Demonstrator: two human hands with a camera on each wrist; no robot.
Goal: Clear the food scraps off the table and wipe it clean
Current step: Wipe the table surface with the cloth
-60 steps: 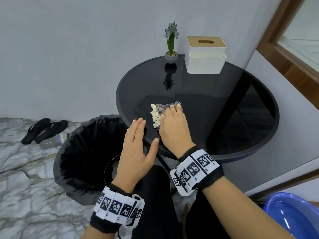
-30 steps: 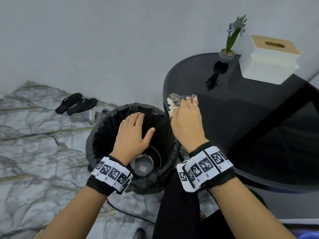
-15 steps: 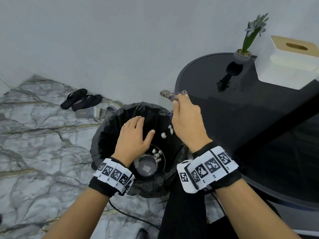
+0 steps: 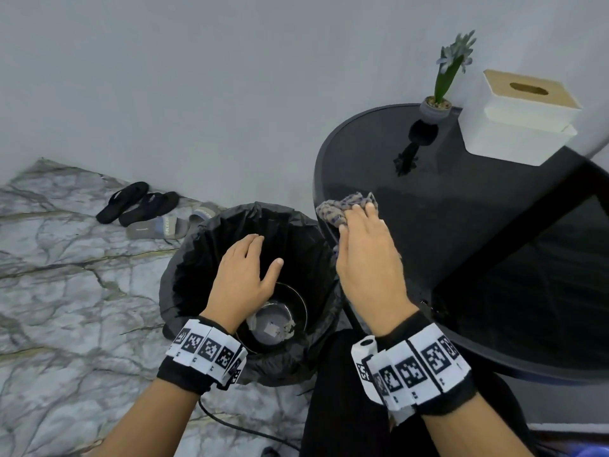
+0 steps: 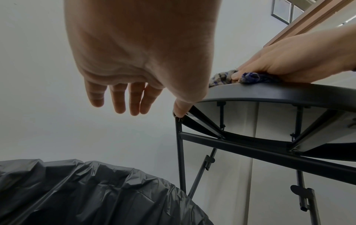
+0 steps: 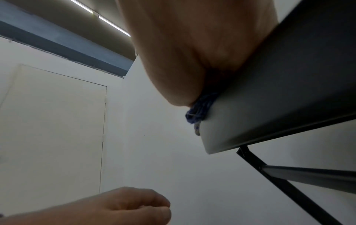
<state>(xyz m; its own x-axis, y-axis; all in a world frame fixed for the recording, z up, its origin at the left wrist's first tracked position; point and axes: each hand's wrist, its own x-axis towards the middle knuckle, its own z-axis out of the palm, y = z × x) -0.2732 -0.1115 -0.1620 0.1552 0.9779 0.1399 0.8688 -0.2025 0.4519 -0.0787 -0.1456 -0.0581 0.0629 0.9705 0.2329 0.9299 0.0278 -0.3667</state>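
Note:
A patterned cloth [image 4: 342, 206] lies bunched on the left rim of the round black table [image 4: 461, 232]. My right hand [image 4: 362, 245] presses it down with flat fingers. In the left wrist view the cloth [image 5: 221, 77] pokes out from under that hand [image 5: 289, 60] over the table's rim [image 5: 269, 94]. My left hand [image 4: 247, 268] hovers open, palm down and empty, over the bin lined with a black bag [image 4: 197, 258]. A few pale food scraps [image 4: 288, 328] lie at the bin's bottom. No scraps show on the tabletop.
A small potted plant [image 4: 438, 103] and a white tissue box [image 4: 517, 117] stand at the table's far side. Slippers [image 4: 141, 209] lie on the marble floor by the wall. A black cable [image 4: 230, 423] runs across the floor. Thin black table legs [image 5: 181, 152] stand beside the bin.
My right hand swept the cloth leftwards and pushed the pale scraps off the table's edge. They fell into the bin. My left hand moved from the table's rim to above the bin.

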